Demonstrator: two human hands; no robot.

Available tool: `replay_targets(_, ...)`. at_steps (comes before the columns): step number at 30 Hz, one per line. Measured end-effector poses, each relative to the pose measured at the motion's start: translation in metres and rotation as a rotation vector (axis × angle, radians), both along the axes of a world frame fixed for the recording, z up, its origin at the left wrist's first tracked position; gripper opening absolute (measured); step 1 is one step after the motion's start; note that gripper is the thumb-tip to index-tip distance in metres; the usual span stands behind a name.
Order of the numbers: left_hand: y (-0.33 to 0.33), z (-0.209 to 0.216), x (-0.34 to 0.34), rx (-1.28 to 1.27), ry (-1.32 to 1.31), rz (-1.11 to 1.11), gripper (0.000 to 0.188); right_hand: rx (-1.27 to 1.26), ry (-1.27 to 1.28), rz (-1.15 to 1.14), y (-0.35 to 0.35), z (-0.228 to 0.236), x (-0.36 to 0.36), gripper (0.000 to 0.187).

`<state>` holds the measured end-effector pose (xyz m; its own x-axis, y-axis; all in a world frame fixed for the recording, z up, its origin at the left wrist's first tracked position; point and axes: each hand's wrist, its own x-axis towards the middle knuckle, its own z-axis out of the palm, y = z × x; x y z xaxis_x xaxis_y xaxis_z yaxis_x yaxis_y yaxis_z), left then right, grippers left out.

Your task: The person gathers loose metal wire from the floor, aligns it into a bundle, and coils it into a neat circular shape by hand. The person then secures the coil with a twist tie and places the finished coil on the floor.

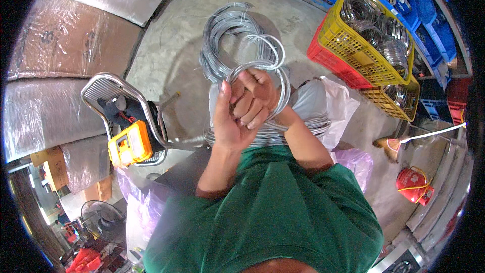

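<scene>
Silver wire loops [287, 89] hung out past the green shirt [278, 197], right hand [263, 90] closed around them, left hand [233, 121] snug against it with fingers curled in, though honestly couldn't tell if those had any wire. Fatter wire coil [211, 45] lay just beyond, yellow crate [353, 33] off to the right

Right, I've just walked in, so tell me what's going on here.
A person in a green shirt has both hands together at a small loop of grey wire. The right hand is closed on it; the left hand is curled close against it, though its exact grip is hard to make out. A bigger coil lies on the floor just beyond, and more wire shows by the lap. To the right, a yellow basket holds shiny coils.
</scene>
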<state>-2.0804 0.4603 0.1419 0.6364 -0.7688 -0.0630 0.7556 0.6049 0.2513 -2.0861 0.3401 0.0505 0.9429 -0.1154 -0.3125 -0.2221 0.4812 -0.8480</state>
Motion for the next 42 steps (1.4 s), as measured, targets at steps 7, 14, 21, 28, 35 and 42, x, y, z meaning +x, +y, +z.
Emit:
replay_targets(7,0.038,0.013,0.033,-0.089,-0.183,0.076,0.035,-0.191,-0.017,-0.286,-0.044,-0.037,-0.024,0.035)
replay_targets(14,0.025,0.021,0.057,-0.352,-0.078,0.076,0.033,-0.445,-0.249,-0.061,-0.033,-0.062,-0.044,0.037)
replay_targets(21,0.074,0.093,0.141,-0.487,-0.258,0.161,0.035,-0.856,-0.037,-0.070,-0.056,-0.098,-0.064,0.032)
replay_targets(28,0.031,0.053,0.093,-0.359,-0.024,-0.007,0.035,0.196,0.028,-0.674,-0.048,-0.064,-0.011,0.034)
replay_targets(35,0.012,0.004,0.048,-0.229,-0.001,-0.022,0.037,0.840,-0.255,-0.852,-0.064,0.006,0.049,0.032)
replay_targets(42,0.021,0.008,0.046,-0.113,-0.101,-0.036,0.035,0.969,-0.198,-0.640,-0.025,0.013,0.041,0.013)
